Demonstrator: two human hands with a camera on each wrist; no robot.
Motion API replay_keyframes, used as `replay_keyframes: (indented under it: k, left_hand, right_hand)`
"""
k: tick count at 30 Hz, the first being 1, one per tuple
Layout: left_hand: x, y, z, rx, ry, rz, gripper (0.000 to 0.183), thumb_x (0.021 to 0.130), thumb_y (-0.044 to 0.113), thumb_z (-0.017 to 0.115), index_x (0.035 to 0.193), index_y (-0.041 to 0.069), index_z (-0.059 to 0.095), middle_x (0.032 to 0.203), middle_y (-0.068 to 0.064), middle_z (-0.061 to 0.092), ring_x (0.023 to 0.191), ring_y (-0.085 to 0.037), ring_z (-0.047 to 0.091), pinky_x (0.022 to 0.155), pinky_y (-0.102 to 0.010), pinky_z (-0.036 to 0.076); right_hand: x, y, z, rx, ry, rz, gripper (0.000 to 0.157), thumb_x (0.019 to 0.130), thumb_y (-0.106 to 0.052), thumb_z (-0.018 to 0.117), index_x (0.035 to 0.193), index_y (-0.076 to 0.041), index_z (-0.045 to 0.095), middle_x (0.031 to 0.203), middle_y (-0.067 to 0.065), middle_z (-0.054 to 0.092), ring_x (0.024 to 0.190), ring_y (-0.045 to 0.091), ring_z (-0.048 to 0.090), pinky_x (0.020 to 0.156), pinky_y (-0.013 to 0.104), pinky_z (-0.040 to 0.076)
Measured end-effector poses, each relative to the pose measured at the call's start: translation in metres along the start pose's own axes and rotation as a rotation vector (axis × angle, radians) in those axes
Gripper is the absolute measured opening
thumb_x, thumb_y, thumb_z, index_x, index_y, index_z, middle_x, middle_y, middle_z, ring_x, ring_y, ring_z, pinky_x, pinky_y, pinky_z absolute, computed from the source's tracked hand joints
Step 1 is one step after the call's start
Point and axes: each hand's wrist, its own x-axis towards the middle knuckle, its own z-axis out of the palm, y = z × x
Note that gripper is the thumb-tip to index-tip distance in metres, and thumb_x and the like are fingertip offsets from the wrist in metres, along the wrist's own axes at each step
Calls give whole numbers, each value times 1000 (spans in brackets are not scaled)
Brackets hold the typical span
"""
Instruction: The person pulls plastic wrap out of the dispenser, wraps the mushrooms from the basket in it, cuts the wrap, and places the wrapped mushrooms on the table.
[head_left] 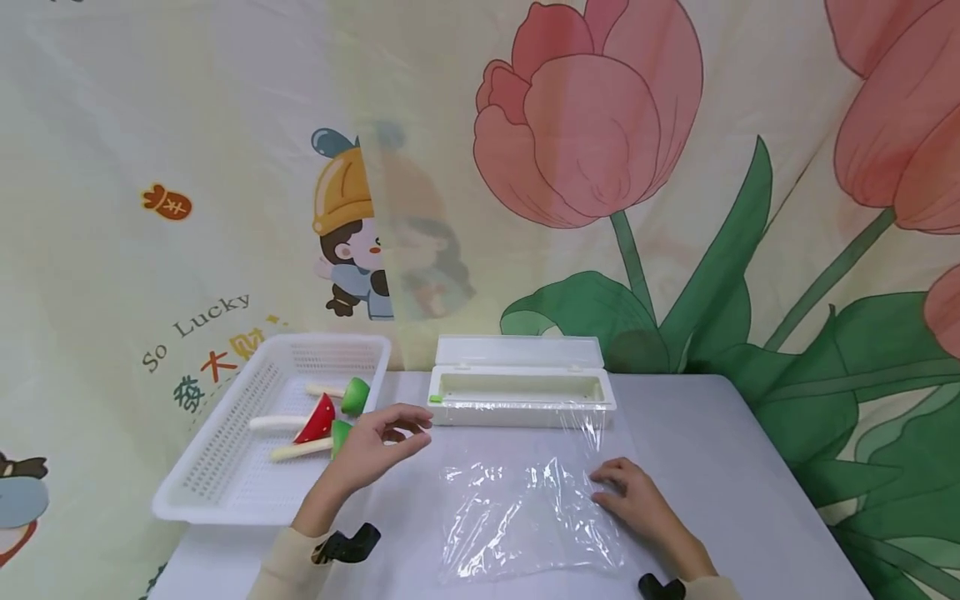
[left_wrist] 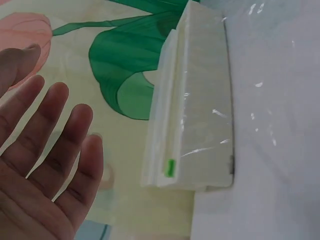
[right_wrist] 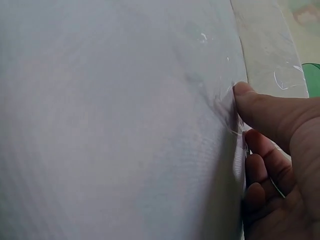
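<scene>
A sheet of clear plastic wrap (head_left: 517, 517) lies crinkled on the white table, stretching toward me from a long white wrap dispenser box (head_left: 522, 415). The box's lid (head_left: 520, 352) stands raised at the back. At the sheet's right edge, my right hand (head_left: 637, 502) pinches the wrap between thumb and curled fingers; in the right wrist view the film (right_wrist: 227, 112) gathers at the thumb tip. My left hand (head_left: 382, 446) hovers left of the sheet, near the dispenser's left end, holding nothing. Its fingers are spread and relaxed in the left wrist view (left_wrist: 55, 155).
A white perforated plastic basket (head_left: 202, 467) stands to the left, holding mushroom-shaped pieces with red dotted (head_left: 318, 419) and green caps (head_left: 355, 397). Behind the table hangs a printed cloth (head_left: 420, 50) with tulips. The table's right edge slopes away at the right.
</scene>
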Motion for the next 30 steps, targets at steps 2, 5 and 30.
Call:
replay_keyframes:
  k: [2, 5, 30]
  left_hand:
    - [2, 6, -13, 11, 3, 16, 26, 94, 24, 77, 119, 17, 72, 111, -2, 74, 98, -10, 69, 83, -26, 59]
    - [5, 12, -38, 41, 32, 33, 27, 94, 19, 77, 120, 14, 72, 114, -5, 75, 99, -9, 69, 82, -26, 59]
    - [-5, -115, -152, 407, 164, -306, 42, 99, 32, 70, 130, 3, 66, 113, -19, 72, 99, -30, 69, 73, -20, 54]
  right_hand:
    - [-1, 0, -1, 11, -8, 23, 23, 82, -13, 86, 103, -16, 78, 111, 0, 66, 113, 26, 63, 105, 53, 48]
    - [-1, 1, 0, 15, -16, 29, 24, 83, -12, 85, 105, -16, 78, 113, 1, 66, 115, 27, 62, 107, 54, 47]
    - [-4, 3, -1, 26, 3, 10, 26, 83, -15, 85, 108, -16, 78, 115, 1, 65, 116, 27, 61, 106, 54, 47]
